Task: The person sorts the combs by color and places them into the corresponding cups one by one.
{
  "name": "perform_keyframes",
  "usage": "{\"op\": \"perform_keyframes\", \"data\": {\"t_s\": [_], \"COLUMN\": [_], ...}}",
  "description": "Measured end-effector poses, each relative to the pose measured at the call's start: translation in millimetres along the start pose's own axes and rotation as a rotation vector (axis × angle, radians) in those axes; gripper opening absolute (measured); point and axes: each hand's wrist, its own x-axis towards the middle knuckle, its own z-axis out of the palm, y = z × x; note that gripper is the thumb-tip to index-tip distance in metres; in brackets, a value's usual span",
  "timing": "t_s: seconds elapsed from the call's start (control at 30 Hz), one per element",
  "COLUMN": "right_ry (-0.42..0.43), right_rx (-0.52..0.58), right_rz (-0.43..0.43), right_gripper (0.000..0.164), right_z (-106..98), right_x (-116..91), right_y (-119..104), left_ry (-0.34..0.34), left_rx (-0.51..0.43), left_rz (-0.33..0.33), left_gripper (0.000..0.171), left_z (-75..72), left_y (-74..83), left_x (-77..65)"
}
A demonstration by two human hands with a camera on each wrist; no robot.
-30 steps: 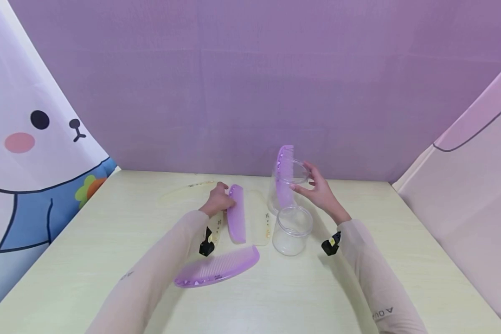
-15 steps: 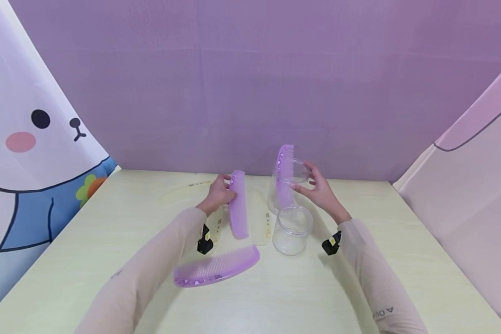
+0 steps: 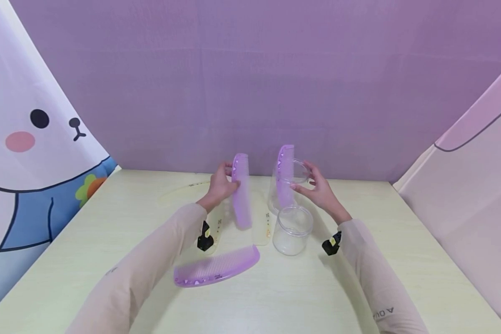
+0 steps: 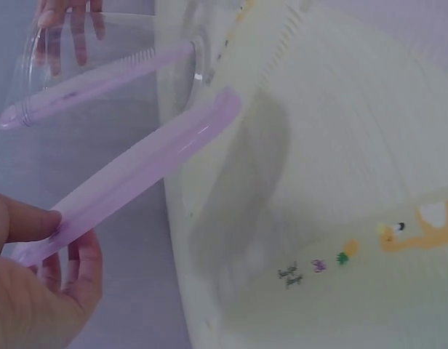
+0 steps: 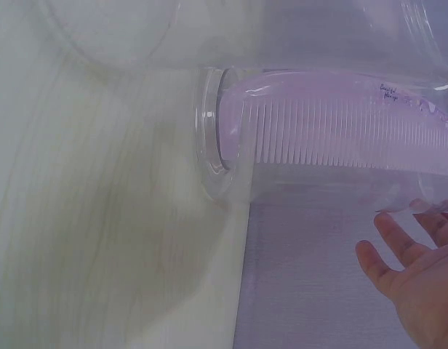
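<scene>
My left hand (image 3: pixel 220 188) pinches a purple comb (image 3: pixel 242 195) between thumb and fingers near its upper end. The comb is tilted above the table, its shadow falling beneath it in the left wrist view. To its right, a tall clear jar (image 3: pixel 272 197) has another purple comb (image 3: pixel 285 174) upright inside, with its top sticking out past the rim. Around that jar's rim, my right hand (image 3: pixel 322 195) keeps its thumb in front and fingers behind. In the right wrist view, the teeth of the comb (image 5: pixel 326 131) show through the jar wall.
A shorter clear jar (image 3: pixel 292 236) stands just in front of the tall one. One purple comb (image 3: pixel 217 271) lies nearest me on the table. Pale cream combs lie flat, including a comb (image 3: pixel 260 222) left of the jars. A purple backdrop (image 3: pixel 250 93) rises behind the table.
My left hand has lifted the purple comb off the table, raising it away from me and slightly rightward, and it now tilts more upright. The right hand and both jars have stayed still.
</scene>
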Motion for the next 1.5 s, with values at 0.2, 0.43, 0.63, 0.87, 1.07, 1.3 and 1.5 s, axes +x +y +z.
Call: {"op": "perform_keyframes", "data": {"t_s": [0.2, 0.43, 0.63, 0.87, 1.07, 1.3, 1.5], "right_ry": [-0.002, -0.002, -0.004, -0.003, 0.009, 0.001, -0.006], "right_rx": [0.0, 0.006, 0.006, 0.024, 0.007, -0.009, 0.029], "right_rz": [0.0, -0.005, -0.005, -0.01, -0.019, -0.029, -0.01], "right_gripper": [0.079, 0.078, 0.079, 0.08, 0.083, 0.083, 0.078], "right_z": [-0.5, -1.0, -1.1, -1.2, 0.6, 0.4, -0.9], "right_x": [0.4, 0.8, 0.3, 4.9, 12.4, 12.3, 4.0], "right_y": [-0.1, 1.2, 1.5, 14.5, 38.3, 38.6, 12.3], "left_ry": [0.014, 0.057, 0.119, 0.187, 0.226, 0.24, 0.217], "left_rx": [-0.062, -0.107, -0.155, -0.184, -0.2, -0.25, -0.304], "left_rz": [0.086, 0.224, 0.3, 0.382, 0.456, 0.512, 0.543], "left_gripper": [0.059, 0.056, 0.053, 0.05, 0.049, 0.047, 0.047], "left_z": [-1.0, -2.6, -5.3, -6.9, -5.9, -1.8, 7.0], "left_y": [14.4, 33.4, 53.6, 75.9, 89.8, 102.1, 110.5], "left_x": [1.2, 4.2, 6.1, 6.0, 7.4, 6.4, 2.8]}}
